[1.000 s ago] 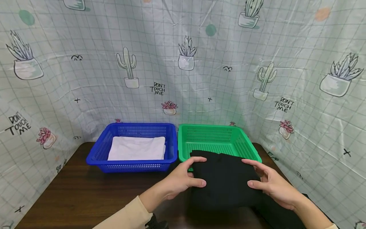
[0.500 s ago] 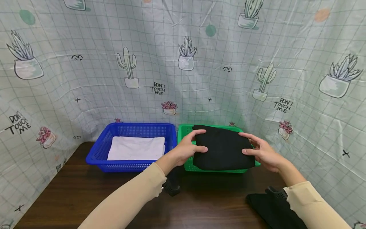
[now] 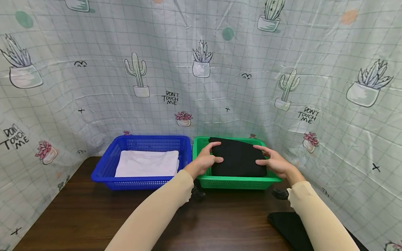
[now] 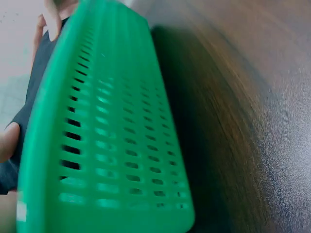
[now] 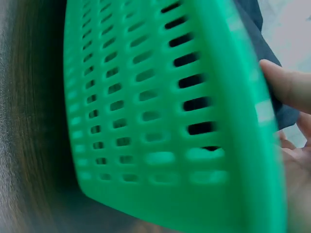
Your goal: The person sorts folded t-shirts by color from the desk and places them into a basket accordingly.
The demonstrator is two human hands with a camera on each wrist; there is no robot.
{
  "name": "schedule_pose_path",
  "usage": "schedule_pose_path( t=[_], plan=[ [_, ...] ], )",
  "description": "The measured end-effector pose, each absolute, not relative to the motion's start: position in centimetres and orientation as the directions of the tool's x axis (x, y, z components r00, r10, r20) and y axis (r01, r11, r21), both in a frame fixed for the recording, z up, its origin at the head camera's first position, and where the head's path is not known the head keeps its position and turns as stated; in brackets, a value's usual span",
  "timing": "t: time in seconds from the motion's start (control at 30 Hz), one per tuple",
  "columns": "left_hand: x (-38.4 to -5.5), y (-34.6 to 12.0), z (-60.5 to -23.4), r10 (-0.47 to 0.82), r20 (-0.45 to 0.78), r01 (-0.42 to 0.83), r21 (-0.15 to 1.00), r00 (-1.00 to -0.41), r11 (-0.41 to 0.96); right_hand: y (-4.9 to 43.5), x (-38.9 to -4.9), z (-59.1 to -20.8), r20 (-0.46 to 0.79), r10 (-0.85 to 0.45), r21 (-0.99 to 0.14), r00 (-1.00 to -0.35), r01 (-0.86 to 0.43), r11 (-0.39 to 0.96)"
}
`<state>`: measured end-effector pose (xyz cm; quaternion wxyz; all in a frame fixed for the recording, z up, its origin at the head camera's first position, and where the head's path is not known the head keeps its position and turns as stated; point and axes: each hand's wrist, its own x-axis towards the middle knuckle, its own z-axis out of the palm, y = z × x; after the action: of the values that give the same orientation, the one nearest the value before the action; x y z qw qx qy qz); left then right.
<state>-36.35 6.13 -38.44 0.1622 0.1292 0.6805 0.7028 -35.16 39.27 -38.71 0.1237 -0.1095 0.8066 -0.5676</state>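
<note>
A folded black cloth [image 3: 238, 158] lies at a tilt inside the green basket [image 3: 238, 183], its far edge near the back rim. My left hand [image 3: 205, 159] grips its left side, thumb on top. On the opposite side my right hand [image 3: 274, 162] holds the cloth the same way. In the left wrist view the basket's slotted wall [image 4: 112, 126] hides most of the cloth, and a thumb [image 4: 7, 141] shows at the edge. The right wrist view has the right thumb [image 5: 286, 85] pressing the dark cloth [image 5: 265, 48] beyond the rim.
A blue basket [image 3: 141, 183] with a folded white cloth [image 3: 147, 164] stands to the left of the green one. Another black cloth [image 3: 290, 228] lies on the brown wooden table [image 3: 232, 216] at front right, partly under the right sleeve. A patterned curtain [image 3: 201, 97] hangs behind.
Both hands have carried the folded black cloth forward from above the table's front and lowered it into the green basket. The other black cloth has stayed on the table.
</note>
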Motion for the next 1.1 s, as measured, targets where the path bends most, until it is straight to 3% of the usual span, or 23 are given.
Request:
schedule_pose_path(
  t=[0.4, 0.73, 1.1],
  plan=[
    [-37.8, 7.5, -40.3, 0.319, -0.088, -0.079, 0.996, -0.944, 0.043, 37.7, -36.9, -40.3, -0.112, -0.273, -0.923, -0.956, -0.002, 0.386],
    [-38.9, 8.6, -41.0, 0.322, -0.164, -0.083, 0.964, -0.932, 0.251, 37.8, -37.7, -41.0, -0.140, -0.238, -0.828, -0.961, -0.018, 0.560],
    [-39.4, 7.8, -41.9, 0.302, -0.206, -0.080, 0.920, -0.931, 0.383, 36.7, -37.9, -41.7, -0.150, -0.234, -0.782, -0.961, -0.029, 0.623]
  ],
)
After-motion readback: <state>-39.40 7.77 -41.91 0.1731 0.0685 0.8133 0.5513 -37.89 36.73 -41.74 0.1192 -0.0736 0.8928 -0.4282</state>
